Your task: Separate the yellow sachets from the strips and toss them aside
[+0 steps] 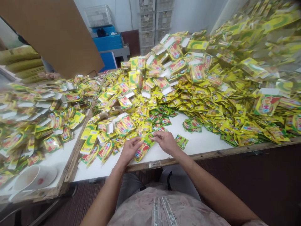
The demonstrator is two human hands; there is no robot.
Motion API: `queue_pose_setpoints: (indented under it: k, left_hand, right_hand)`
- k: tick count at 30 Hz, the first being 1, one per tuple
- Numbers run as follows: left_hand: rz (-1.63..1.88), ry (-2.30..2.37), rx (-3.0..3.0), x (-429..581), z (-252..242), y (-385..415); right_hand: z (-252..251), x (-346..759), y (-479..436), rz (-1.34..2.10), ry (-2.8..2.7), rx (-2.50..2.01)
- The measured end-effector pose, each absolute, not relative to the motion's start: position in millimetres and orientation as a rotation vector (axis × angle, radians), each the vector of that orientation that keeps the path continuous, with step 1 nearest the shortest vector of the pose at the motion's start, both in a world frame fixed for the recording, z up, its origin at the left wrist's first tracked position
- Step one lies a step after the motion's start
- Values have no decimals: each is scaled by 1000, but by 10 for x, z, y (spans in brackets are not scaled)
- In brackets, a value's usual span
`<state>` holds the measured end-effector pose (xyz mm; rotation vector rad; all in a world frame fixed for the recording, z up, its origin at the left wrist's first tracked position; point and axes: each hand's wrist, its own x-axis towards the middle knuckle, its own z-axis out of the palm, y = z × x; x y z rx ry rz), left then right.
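Near the table's front edge, my left hand [129,150] is closed, thumb and fingers pinching the upper end of a small yellow and green printed box [141,152]. My right hand [166,142] pinches a green sachet [148,138] at the top end of that box. Whether the sachet is partly inside the box cannot be made out. Just right of my right hand, a single green sachet [181,141] lies flat on the white tabletop [162,157]. Behind it sits a small stack of green sachets [192,124].
A large heap of yellow sachets [211,103] fills the right and back. Boxes with open white flaps [124,124] lie to the left. A wooden strip [78,147] divides off another box-covered table, with a white cup [27,178]. A brown board [54,34] leans behind.
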<state>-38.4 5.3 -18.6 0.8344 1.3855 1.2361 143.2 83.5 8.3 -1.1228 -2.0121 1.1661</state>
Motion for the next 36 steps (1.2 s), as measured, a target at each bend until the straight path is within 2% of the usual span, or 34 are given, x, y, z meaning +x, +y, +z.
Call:
queue_pose_setpoints:
  k: [10, 16, 23, 28, 32, 36]
  left_hand:
    - [1194, 1329, 941, -396, -221, 7]
    - [1189, 1310, 932, -374, -144, 36]
    - [1221, 1257, 792, -350, -112, 46]
    - [1213, 1280, 822, -310, -111, 32]
    - [1229, 1302, 858, -271, -70, 75]
    - [1237, 1328, 905, -259, 35, 40]
  right_hand:
    - [100, 1415, 753, 1151, -1975, -1073]
    - [68, 1333, 693, 1165, -1693, -1175]
    - [109, 1323, 545, 1166, -1859, -1115]
    - [216, 1324, 449, 1368, -1911, -1096]
    - [239, 1266, 458, 1293, -1911, -1206]
    - [189, 1250, 474, 1457, -1809, -1192]
